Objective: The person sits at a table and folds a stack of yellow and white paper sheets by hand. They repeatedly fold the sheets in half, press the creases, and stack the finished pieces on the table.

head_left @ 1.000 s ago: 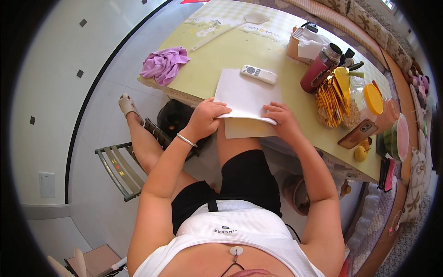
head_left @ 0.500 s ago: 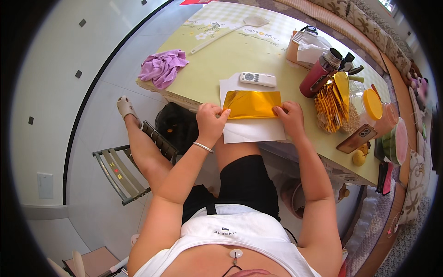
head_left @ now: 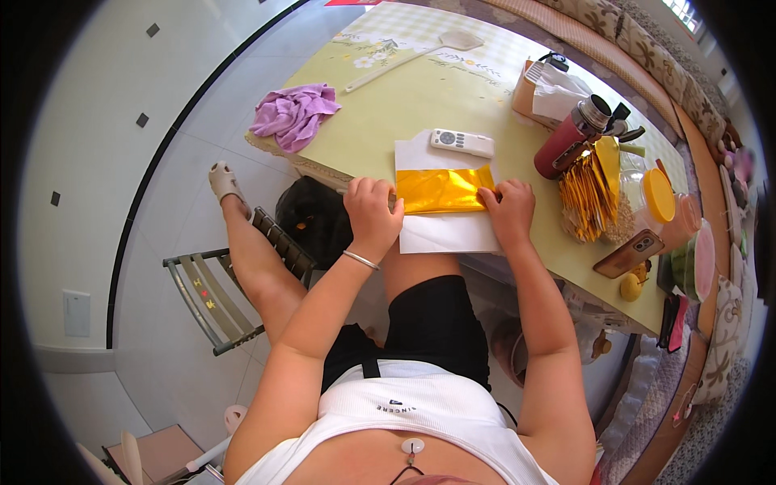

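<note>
A shiny gold foil sheet point(head_left: 440, 191), folded into a narrow band, lies across white paper point(head_left: 449, 234) at the table's front edge. At the foil's left end is my left hand point(head_left: 373, 214), its fingers curled and the thumb against the edge. My right hand point(head_left: 511, 212) pinches the right end between thumb and fingers. Just beyond the foil, a white remote control point(head_left: 462, 142) rests partly on the paper. The undersides of my fingers are hidden.
On the right stand a maroon thermos point(head_left: 570, 137), a bundle of gold foil pieces point(head_left: 588, 198), a yellow-lidded jar point(head_left: 658, 196), a leaning phone point(head_left: 629, 253) and a tissue box point(head_left: 525, 89). A purple cloth point(head_left: 295, 115) and a white fly swatter point(head_left: 396, 69) lie left and far.
The foil now lies flatter on the paper, its lower edge less raised. My left hand has shifted slightly at its end. The whole view has moved a little.
</note>
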